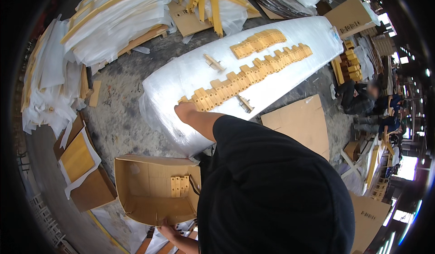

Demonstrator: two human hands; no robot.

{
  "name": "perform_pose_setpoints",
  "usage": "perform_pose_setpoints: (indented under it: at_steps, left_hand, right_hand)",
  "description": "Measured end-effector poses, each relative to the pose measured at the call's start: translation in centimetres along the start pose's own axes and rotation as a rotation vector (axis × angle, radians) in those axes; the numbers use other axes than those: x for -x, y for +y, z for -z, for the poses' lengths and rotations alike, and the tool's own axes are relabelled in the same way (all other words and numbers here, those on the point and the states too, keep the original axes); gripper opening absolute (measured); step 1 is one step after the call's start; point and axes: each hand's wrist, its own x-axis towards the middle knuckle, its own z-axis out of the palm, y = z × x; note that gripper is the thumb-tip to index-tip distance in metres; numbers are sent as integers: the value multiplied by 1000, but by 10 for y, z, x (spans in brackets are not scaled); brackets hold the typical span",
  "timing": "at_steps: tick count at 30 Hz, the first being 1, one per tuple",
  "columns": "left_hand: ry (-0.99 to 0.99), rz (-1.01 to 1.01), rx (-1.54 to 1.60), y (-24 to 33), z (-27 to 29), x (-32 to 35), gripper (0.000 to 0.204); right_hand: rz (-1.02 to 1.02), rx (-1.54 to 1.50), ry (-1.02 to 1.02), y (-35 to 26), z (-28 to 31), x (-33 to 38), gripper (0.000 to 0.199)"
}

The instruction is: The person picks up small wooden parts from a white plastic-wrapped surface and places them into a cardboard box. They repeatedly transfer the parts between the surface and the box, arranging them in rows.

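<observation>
The right hand (186, 111) is stretched out to the near end of the long white wrapped bundle (190, 72), where the end of a row of yellow wooden blocks (235, 82) is touched; whether its fingers are spread or closed cannot be told. A second, shorter row (258, 43) is laid nearer the bundle's far edge. The open cardboard box (136, 181) is gripped at its lower edge by the left hand (168, 230), fingers curled on the rim. A few blocks (179, 186) are stood against the box's right wall.
</observation>
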Motion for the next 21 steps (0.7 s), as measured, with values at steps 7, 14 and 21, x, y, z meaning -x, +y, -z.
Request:
perform_pose_setpoints:
  at_steps: [7,14,21]
  left_hand:
    - [-91,-57,-81,8,-2,-15,48]
    - [-199,-257,-312,58,-20,-40,45]
    - [-305,-551,-452,111,-80,-11,43]
  right_hand:
    - [146,-110,-30,7,23,31,26]
    - [176,-886,226,34,30,104,25]
    - [42,-1118,303,49,97,203,15]
